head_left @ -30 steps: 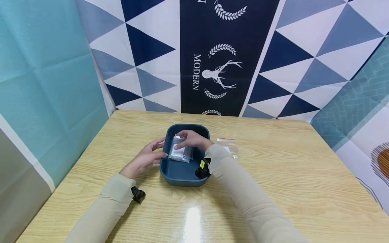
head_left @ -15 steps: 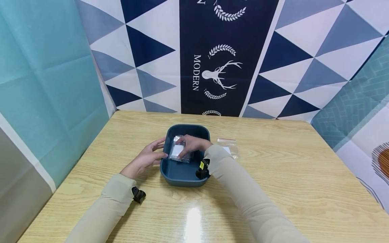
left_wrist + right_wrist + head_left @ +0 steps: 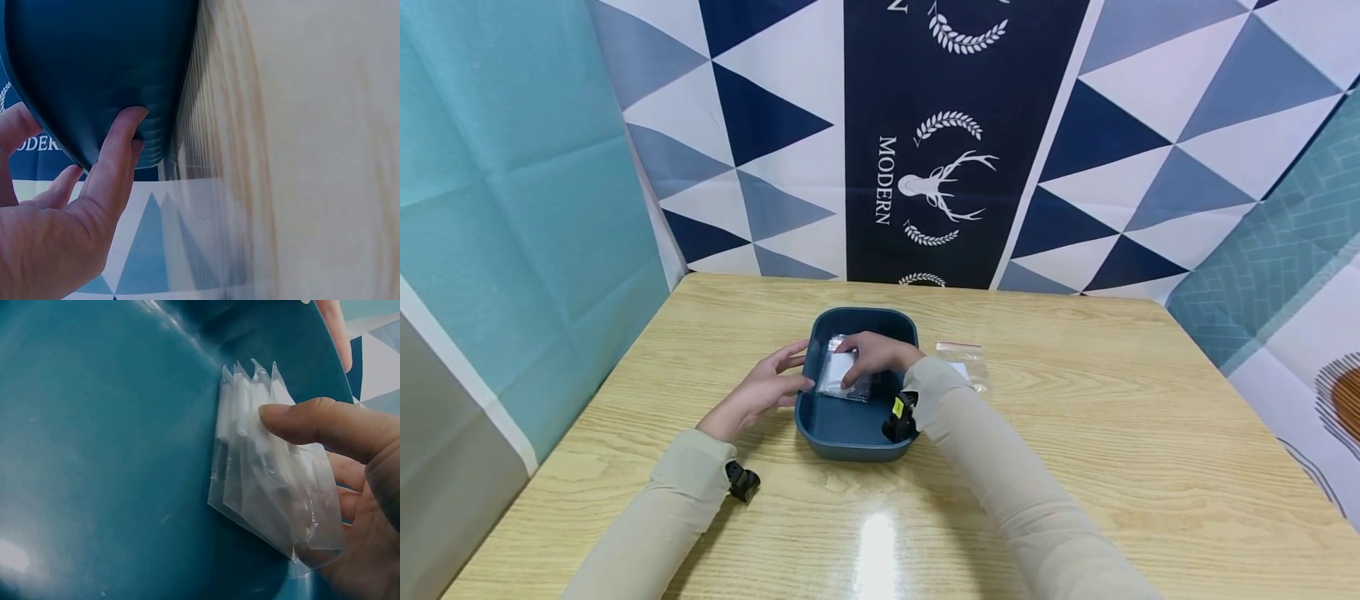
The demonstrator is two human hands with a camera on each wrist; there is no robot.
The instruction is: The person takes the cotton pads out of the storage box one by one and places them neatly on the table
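Observation:
Inside a dark blue bin (image 3: pixel 850 429) stands a bundle of clear plastic bags (image 3: pixel 250 450) with white contents, leaning by the left wall. My right hand (image 3: pixel 874 353) reaches in and pinches these bags. In the right wrist view its thumb lies across the near face and the other fingers are behind the bundle. At the bin's left side, my left hand (image 3: pixel 758 392) touches the wall and rim with spread, fairly straight fingers. The left wrist view shows those fingers (image 3: pixel 119 140) against the outer wall.
A clear zip bag (image 3: pixel 973 362) with a red line at its top and a white piece inside lies right of the bin. Wood-grain table (image 3: pixel 1120 433) surrounds the bin. Patterned cloth (image 3: pixel 775 108) hangs behind the table's far edge.
My right hand has lowered slightly toward the bags, and its thumb has come down onto them. The left hand and bin have stayed put.

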